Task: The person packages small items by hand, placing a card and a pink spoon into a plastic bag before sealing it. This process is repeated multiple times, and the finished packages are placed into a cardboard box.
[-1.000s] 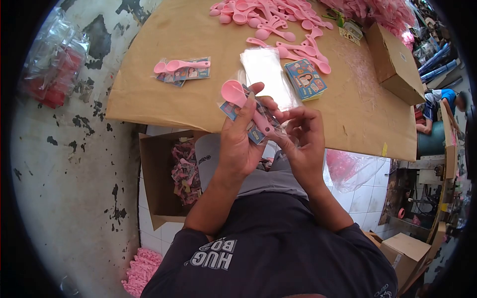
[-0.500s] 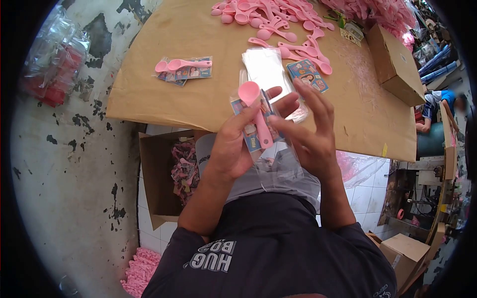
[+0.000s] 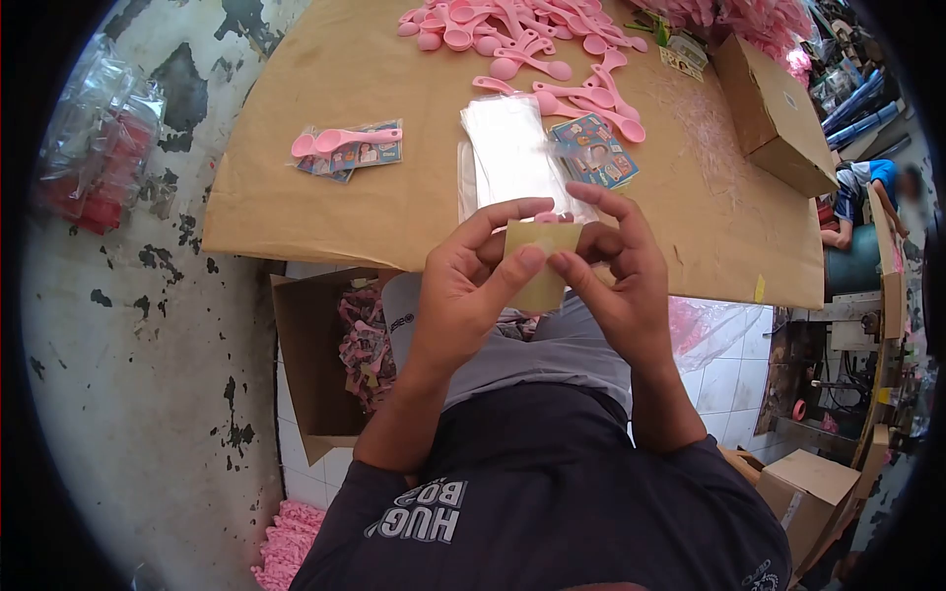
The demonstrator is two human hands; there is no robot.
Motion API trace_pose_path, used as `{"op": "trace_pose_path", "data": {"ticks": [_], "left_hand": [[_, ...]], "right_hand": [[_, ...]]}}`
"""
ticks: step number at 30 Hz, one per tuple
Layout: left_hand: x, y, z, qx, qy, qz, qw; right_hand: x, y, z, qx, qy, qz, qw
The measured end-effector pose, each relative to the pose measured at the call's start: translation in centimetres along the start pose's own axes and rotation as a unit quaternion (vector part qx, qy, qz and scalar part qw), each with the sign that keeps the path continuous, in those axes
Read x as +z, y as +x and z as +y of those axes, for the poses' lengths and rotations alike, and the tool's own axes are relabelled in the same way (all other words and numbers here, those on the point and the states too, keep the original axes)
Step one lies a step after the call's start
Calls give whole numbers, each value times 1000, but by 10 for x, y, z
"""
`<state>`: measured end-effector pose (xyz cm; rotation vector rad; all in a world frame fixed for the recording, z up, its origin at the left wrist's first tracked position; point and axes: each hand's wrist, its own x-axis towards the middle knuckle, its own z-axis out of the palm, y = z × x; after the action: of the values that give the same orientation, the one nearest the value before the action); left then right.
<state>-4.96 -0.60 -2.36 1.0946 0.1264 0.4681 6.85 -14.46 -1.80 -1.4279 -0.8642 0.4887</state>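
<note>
Between my hands is a small packet [image 3: 545,239], turned so that a plain pale yellow face shows, with a bit of pink at its upper edge. My left hand [image 3: 471,276] grips its left side, thumb pressed on the front. From the other side my right hand [image 3: 621,271] holds it, thumb near the middle and index finger raised. The fingers behind are partly hidden. Just beyond lie a stack of clear plastic bags [image 3: 505,148] and a pile of blue printed cards [image 3: 596,153]. Pink measuring spoons [image 3: 537,64] are heaped at the far side.
On the table's left lie blue cards with a pink spoon [image 3: 360,138] on top. An upright cardboard box [image 3: 774,113] stands at the right. Below the table's edge, an open carton [image 3: 310,364] holds pink packets. A person [image 3: 867,192] is at the far right.
The packet has been turned over from its spoon side to its yellow back. My right hand has closed onto it, and both hands have drawn together. The view has shifted slightly.
</note>
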Motion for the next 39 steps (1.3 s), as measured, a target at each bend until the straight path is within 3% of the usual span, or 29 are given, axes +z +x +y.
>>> {"op": "trace_pose_path", "data": {"ticks": [4,7,9,11,13,17,21,27,30,33,34,35,37,39], "left_hand": [[-1,-4,-2,-21,54,53,997],[0,-5,-2,-23,75,67,995],[2,-7,0,-17,97,71,993],[4,-8,0,-8,130,64,989],[5,-9,-7,12,159,57,986],[7,-11,-10,35,219,34,974],[8,-11,0,-13,314,23,949],[7,-11,-10,40,299,-26,953],[9,-10,2,-10,305,-33,952],[6,-11,0,-14,268,-27,963],[5,-11,0,-14,267,-26,963],[5,-12,0,-37,212,-2,977],[2,-13,-4,-59,153,21,986],[-5,-13,-10,-28,137,42,989]], "right_hand": [[9,-4,-1,32,15,27,999],[3,-4,5,1,-46,53,998],[-1,4,12,-229,-260,156,925],[-2,12,10,-271,-247,171,914],[-4,19,-2,-330,-387,139,850],[0,25,-6,-316,-414,143,841],[1,26,-2,-321,-408,145,842],[-8,31,4,-349,-390,149,839],[-12,31,4,-336,-345,161,861],[-22,33,4,-265,-243,235,903],[-26,36,1,-237,-68,283,927],[-30,37,-1,-201,109,321,919],[-41,32,-3,-202,176,301,915],[-52,25,-4,-202,242,277,907]]}}
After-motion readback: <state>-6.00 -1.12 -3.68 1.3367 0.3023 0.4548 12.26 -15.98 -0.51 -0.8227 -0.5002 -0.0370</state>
